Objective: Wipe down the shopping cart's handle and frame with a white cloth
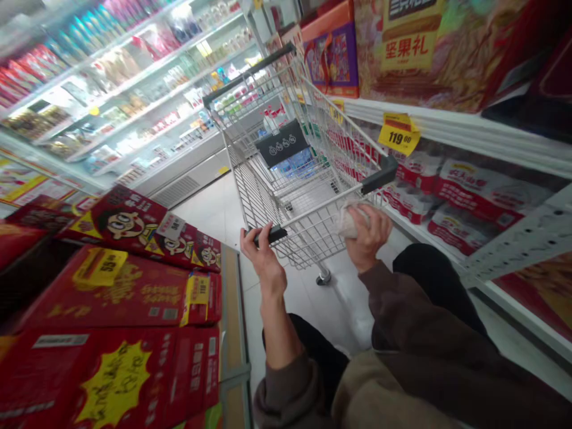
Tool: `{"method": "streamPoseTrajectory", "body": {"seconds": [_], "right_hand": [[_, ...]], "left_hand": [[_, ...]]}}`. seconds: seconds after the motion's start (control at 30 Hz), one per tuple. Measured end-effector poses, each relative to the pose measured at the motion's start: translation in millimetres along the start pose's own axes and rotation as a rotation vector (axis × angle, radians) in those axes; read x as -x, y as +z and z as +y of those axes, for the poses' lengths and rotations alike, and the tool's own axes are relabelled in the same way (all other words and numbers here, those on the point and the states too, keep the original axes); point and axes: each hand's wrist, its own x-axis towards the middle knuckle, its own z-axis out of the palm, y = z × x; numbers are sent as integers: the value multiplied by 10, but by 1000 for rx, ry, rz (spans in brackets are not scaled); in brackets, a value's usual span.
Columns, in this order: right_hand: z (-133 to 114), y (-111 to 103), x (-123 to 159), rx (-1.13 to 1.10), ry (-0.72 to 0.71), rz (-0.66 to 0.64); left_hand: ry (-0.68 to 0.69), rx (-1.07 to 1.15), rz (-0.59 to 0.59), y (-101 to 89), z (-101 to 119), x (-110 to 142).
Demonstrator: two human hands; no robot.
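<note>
Our left fingers (264,235) clamp the cart (282,145) ahead of them, right fingers (374,217) a pale wad (351,223); we seem to steer; moving on needs even pushing.

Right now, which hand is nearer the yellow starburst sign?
Left: the left hand, on the cart, is right of the yellow starburst sign; the right hand, holding something pale, is farther right.
</note>
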Motion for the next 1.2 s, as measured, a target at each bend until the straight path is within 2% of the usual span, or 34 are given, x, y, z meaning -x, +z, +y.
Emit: {"method": "streamPoseTrajectory", "body": {"seconds": [0.07, 0.13, 0.17, 0.23, 0.37, 0.43, 0.5, 0.6, 0.67, 0.7, 0.77, 0.83, 0.9, 0.97, 1.07, 1.13, 1.2], "right_hand": [[-356, 37, 134, -69, -101, -39], [-609, 61, 233, -101, -254, -89], [-655, 65, 255, -102, -321, -111], [-575, 66, 237, -74, -373, -114], [-134, 82, 74, 41, -156, 41], [-99, 112, 50, 77, -66, 81], [-285, 148, 119, 68, -33, 82], [-755, 198, 323, -5, -84, 24], [-951, 220, 420, -37, -109, 6], [-968, 226, 435, -45, -126, -1], [-840, 231, 393, -42, -171, 1], [-593, 231, 287, -15, -194, 33], [-399, 236, 189, 23, -128, 101], [-393, 255, 173, 27, -63, 135], [-743, 319, 343, -27, -100, 91], [-1042, 375, 506, -86, -171, 65], [-1209, 416, 611, -119, -219, 64]], "left_hand": [[-11, 41, 25, 79, 55, 26], [-8, 56, 7, 101, 91, 51], [3, 60, -19, 83, 87, 56], [41, 78, -73, 3, 26, 51], [73, 222, -91, -119, -143, 14], [41, 305, -81, -67, -146, 20], [9, 350, -53, 44, -80, 52], [6, 357, -14, 183, 44, 123], [37, 351, -43, 188, 67, 157], [52, 350, -67, 163, 51, 162], [70, 363, -115, 79, -27, 143], [65, 390, -147, 0, -128, 93], [54, 428, -159, -30, -205, 30], [42, 470, -138, -3, -223, -24], [41, 495, -113, 63, -154, -68], [47, 465, -148, 71, -92, -81], [46, 433, -197, 41, -53, -96]]}}
